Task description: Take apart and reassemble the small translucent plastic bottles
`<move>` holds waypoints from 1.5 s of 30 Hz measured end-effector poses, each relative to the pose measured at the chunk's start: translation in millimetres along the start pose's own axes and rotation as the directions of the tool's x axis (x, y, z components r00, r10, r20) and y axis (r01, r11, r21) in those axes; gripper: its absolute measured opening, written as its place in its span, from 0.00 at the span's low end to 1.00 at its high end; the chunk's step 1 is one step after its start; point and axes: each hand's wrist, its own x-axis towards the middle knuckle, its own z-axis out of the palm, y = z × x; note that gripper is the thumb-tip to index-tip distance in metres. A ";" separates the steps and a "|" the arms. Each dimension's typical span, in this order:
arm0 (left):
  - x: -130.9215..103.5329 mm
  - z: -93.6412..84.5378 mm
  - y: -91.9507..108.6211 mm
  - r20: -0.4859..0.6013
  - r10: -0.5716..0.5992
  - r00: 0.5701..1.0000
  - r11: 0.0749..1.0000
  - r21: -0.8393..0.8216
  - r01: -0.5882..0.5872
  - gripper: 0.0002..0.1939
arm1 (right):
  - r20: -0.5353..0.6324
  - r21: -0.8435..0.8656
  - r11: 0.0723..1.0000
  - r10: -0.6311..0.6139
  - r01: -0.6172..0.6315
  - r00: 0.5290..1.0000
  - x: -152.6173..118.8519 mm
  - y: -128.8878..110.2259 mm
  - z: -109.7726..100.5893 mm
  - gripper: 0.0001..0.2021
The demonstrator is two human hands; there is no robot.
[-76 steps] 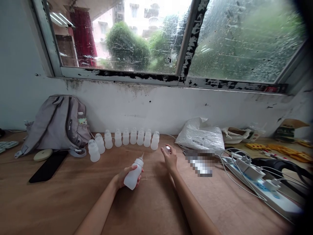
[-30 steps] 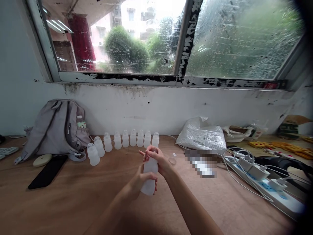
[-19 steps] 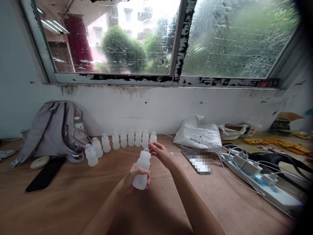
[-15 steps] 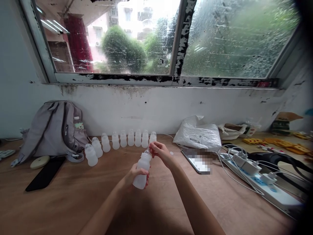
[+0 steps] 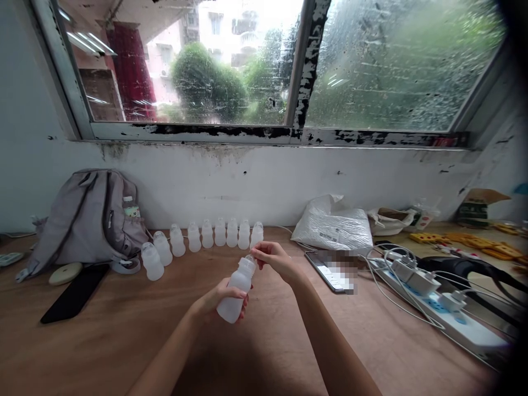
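The left hand (image 5: 216, 297) is wrapping round the waist of a frosted baby bottle (image 5: 239, 281), its thumb lying across the near face and its fingers curling behind. The bottle is leaning toward the far right, apparently being held up off the counter (image 5: 99, 346). The right hand (image 5: 278, 259) is pinching the clear teat (image 5: 249, 258) at the bottle's top between thumb and fingertip; the exact contact is too small to tell.

For handling this well, the left hand should probably be gripping just firmly enough to stop twisting, since a hard squeeze may be denting the wall if it is soft. The right hand should be working straight along the bottle's tilted axis, as a sideways tug could be skewing the teat.

Nine similar bottles (image 5: 207, 235) are standing in a curved row beyond, far and to the left; a smartphone (image 5: 325, 272) is lying to the right.
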 end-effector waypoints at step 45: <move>45.6 -47.4 -71.1 -0.267 0.569 0.778 0.462 0.886 -0.034 0.31 | -0.652 -0.412 0.911 -0.303 0.011 0.695 21.8 65.6 -18.1 0.26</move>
